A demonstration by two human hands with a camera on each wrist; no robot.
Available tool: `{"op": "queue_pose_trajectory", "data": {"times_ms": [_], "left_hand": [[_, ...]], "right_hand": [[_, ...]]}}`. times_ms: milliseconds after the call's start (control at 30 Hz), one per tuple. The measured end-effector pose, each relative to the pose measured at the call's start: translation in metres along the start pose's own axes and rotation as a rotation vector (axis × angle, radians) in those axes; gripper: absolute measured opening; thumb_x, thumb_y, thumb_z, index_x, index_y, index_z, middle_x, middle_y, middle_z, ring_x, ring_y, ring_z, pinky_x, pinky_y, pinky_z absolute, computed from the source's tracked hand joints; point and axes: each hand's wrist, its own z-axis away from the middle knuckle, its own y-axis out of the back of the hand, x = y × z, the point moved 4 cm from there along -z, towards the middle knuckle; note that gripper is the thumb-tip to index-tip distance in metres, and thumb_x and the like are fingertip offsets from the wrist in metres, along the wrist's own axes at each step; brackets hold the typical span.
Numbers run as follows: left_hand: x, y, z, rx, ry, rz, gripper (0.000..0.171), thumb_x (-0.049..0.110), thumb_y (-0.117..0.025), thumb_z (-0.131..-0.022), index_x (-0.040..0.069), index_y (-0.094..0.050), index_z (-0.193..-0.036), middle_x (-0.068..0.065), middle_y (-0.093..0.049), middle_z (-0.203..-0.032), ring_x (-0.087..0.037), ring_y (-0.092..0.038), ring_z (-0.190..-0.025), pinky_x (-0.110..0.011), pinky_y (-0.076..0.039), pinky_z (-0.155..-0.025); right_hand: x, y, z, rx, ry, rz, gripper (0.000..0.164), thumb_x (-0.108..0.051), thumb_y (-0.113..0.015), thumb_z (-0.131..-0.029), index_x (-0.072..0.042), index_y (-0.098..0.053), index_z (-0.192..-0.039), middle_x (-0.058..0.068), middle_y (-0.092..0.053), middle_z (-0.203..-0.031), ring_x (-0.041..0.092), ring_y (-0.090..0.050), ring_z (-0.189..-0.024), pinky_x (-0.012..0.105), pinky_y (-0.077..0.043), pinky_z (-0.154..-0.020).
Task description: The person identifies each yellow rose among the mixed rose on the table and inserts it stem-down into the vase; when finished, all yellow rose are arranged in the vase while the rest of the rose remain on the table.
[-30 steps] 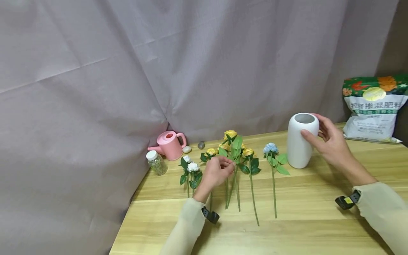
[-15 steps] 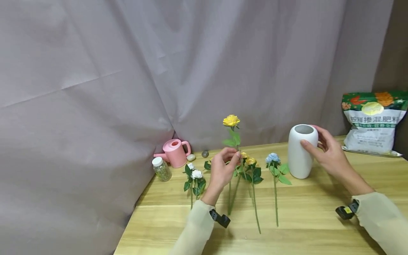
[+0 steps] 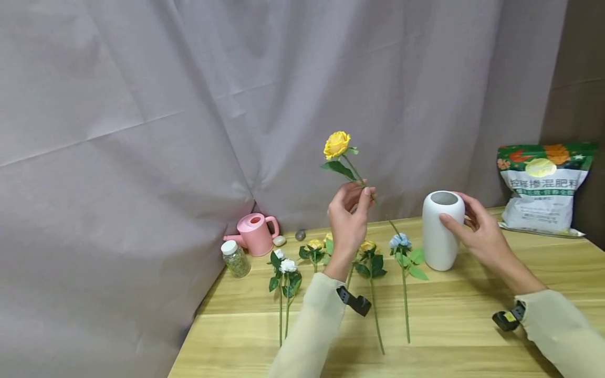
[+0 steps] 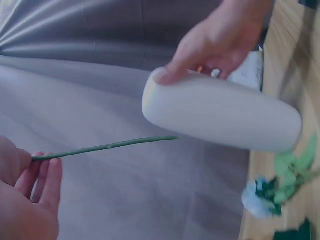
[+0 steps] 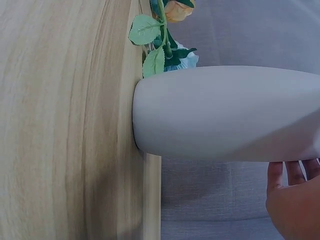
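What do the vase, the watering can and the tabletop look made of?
White vase: probably ceramic, matte; smooth, evenly pale wall with soft shading, though coated plastic is possible.
Pink watering can: likely moulded plastic, low sheen; uniform colour.
Tabletop: wood or wood-look laminate, satin; long grain streaks show.

Smooth matt vase (image 3: 440, 239), wood table (image 3: 449, 331), creased cloth curtain (image 3: 142, 199)

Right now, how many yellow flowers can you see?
4: one held flower in the left hand; on the table, a leftmost flower, a partly hidden flower beside it, and another flower farther right. The left arm may hide more.
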Motion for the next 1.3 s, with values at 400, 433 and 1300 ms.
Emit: {"op": "queue_pose_trajectory", "data": {"times_ms": [400,433,1300], "left_hand": [[0.022,-0.059,-0.011,0.159,-0.115,0.123,0.019,0.016,-0.06,-0.101,0.008,-0.063,-0.118,-0.019,-0.074,-0.108,-0.027,-0.075,-0.096,-0.036,-0.062,-0.083],[0.02,-0.063,-0.012,0.161,-0.122,0.127,0.019,0.018,-0.06,-0.102,0.009,-0.063,-0.118,-0.017,-0.074,-0.108,-0.025,-0.075,-0.097,-0.035,-0.062,-0.083],[-0.04,-0.116,0.005,-0.102,0.09,-0.443,0.014,0.033,-0.069,-0.095,0.024,-0.077,-0.102,0.015,-0.075,-0.101,0.007,-0.068,-0.086,-0.007,-0.052,-0.072]], "right_hand": [[0.0,0.001,0.001,0.014,0.009,-0.004,0.068,-0.021,-0.067,-0.098,-0.023,-0.033,-0.157,0.018,-0.046,-0.15,-0.008,-0.043,-0.127,-0.001,-0.037,-0.091],[0.0,0.001,0.001,0.017,0.012,-0.007,0.068,-0.021,-0.067,-0.097,-0.023,-0.033,-0.156,0.017,-0.046,-0.15,-0.008,-0.044,-0.126,-0.001,-0.037,-0.091],[-0.004,0.0,0.003,0.014,0.036,0.002,0.068,-0.023,-0.066,-0.098,-0.027,-0.032,-0.156,0.014,-0.046,-0.149,-0.007,-0.044,-0.125,-0.001,-0.037,-0.09]]}}
